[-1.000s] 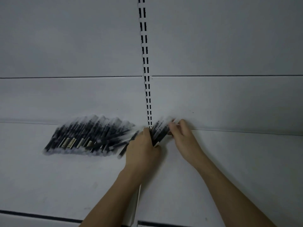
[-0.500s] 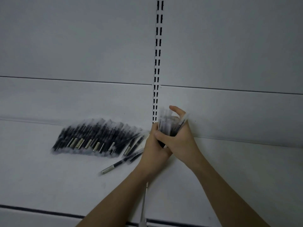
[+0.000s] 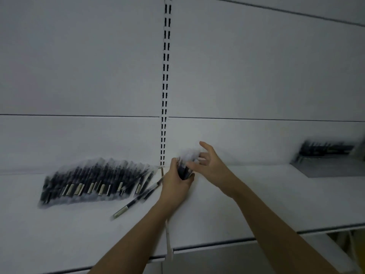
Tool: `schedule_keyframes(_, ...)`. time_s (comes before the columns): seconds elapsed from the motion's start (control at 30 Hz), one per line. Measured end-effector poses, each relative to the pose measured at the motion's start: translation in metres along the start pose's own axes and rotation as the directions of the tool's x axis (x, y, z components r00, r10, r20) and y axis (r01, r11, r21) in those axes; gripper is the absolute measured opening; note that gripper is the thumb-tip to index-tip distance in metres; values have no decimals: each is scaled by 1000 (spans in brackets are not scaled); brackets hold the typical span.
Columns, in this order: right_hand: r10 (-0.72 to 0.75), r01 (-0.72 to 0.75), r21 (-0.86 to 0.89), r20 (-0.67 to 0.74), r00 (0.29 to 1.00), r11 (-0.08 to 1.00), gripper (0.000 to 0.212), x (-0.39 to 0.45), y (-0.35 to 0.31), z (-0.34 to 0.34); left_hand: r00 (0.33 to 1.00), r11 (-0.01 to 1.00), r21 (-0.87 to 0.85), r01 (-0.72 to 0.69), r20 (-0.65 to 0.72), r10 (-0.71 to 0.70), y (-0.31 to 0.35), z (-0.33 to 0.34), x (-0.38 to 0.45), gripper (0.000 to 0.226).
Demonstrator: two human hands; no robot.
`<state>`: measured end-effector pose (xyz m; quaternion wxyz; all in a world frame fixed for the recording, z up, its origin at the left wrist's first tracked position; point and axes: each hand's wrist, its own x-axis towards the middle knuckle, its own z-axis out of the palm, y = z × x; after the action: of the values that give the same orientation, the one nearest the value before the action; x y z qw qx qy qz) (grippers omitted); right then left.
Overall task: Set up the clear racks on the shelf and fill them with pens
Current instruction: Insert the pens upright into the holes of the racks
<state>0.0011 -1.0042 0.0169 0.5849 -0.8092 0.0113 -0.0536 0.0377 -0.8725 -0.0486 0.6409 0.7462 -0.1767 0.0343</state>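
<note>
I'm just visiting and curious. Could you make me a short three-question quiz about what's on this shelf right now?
1. True or false: the left hand grips a bundle of pens.
2. Where is the rack? A) far right of the shelf B) far left C) on the floor
3. What lies alone in front of the pile of pens?

Key: 1 true. 2 A. 3 a single pen.
</note>
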Motion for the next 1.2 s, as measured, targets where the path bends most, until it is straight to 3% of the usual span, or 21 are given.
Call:
schedule_keyframes(0.23,25,-97,-335,-213,977,937,55,-67,3,-58,989,993,-117,23,145,-6,30,28,-13,25)
schedule_keyframes(0.4,-7,-191,-721,-262,965,666,62,-105,7,-119,971,988,-154,-4,234,40,72,69,-28,23)
schedule_keyframes(0.6,-20,-235,-804,-293,956,547,61,-146,11,-204,952,979,-205,-9,298,71,116,142,-44,22)
schedule_keyframes(0.97,86,-342,-659,-389,917,670,54,-264,92,-386,905,920,-352,172,424,-7,179,355,-81,30)
schedule_keyframes(1.07,27,-295,-591,-418,908,751,46,-276,93,-423,870,922,-330,203,492,-15,187,394,-95,29)
schedule_keyframes(1.2,-72,-107,-347,-465,883,932,30,-263,89,-453,842,949,-273,160,539,13,188,432,-98,27)
